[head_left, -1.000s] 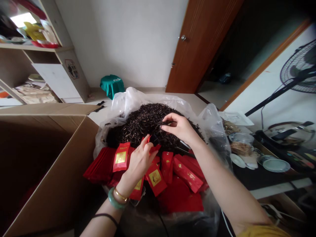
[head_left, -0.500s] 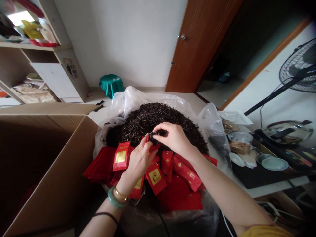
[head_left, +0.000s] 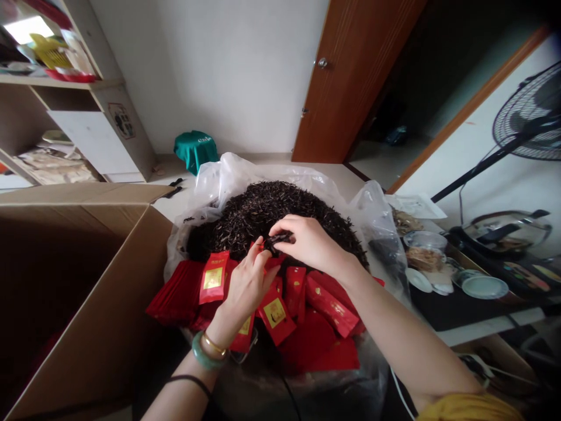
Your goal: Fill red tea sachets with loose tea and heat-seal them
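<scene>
A big cardboard box (head_left: 74, 304) stands open on the left, and a standing fan (head_left: 526, 111) and a dark table (head_left: 464, 316) crowded with dishes are on the right. Between them sits a wide plastic bag (head_left: 228, 187), its sides spread open around a broad heap of dark tea leaves (head_left: 272, 204). Along the near side of the heap lie red packets (head_left: 333, 310), many with gold labels, in loose, overlapping layers.

The person's arms reach in over those packets. The left hand (head_left: 248, 286) wears a jade bangle (head_left: 199, 354) and a gold bangle (head_left: 214, 344). Its fingers (head_left: 258, 257) curl nearly closed around a small red packet (head_left: 268, 252), which they mostly hide, at the edge of the heap. The right hand (head_left: 313, 242) is also nearly closed, its fingertips (head_left: 289, 225) pinching a tuft of leaves (head_left: 277, 238) just at the top of that packet.

The leaves look dry, wiry and very light, likely to snap or scatter if squeezed, so a loose fingertip pinch seems the right hold. The packet looks thin and soft, best held lightly by its edges near the top.
</scene>
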The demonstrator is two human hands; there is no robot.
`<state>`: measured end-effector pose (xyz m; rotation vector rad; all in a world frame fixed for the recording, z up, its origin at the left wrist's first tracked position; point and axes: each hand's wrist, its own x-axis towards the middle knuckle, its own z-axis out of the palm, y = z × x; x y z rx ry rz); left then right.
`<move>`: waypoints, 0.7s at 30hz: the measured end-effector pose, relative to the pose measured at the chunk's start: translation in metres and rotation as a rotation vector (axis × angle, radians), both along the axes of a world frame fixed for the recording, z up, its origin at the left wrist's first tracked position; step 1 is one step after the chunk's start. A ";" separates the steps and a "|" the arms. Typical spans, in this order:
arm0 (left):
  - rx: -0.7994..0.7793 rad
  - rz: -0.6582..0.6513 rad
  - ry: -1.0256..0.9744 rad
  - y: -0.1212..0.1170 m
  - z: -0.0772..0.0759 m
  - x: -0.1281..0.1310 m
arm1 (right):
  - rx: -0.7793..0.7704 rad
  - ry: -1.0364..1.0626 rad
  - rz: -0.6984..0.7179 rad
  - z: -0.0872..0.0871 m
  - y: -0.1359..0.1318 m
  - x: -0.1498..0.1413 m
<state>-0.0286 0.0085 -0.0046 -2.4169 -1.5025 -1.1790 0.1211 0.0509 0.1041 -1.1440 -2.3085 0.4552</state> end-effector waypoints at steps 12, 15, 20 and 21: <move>-0.001 0.023 -0.003 -0.001 0.001 -0.001 | 0.130 0.212 -0.190 -0.005 0.025 0.021; -0.002 0.023 -0.012 -0.001 0.001 -0.001 | 0.121 0.110 -0.077 -0.008 0.018 0.025; 0.020 -0.008 -0.054 0.000 -0.003 -0.002 | -0.091 -0.236 0.131 -0.007 -0.009 0.020; 0.026 -0.020 -0.065 0.000 -0.004 -0.002 | -0.148 -0.321 0.128 -0.007 -0.012 0.018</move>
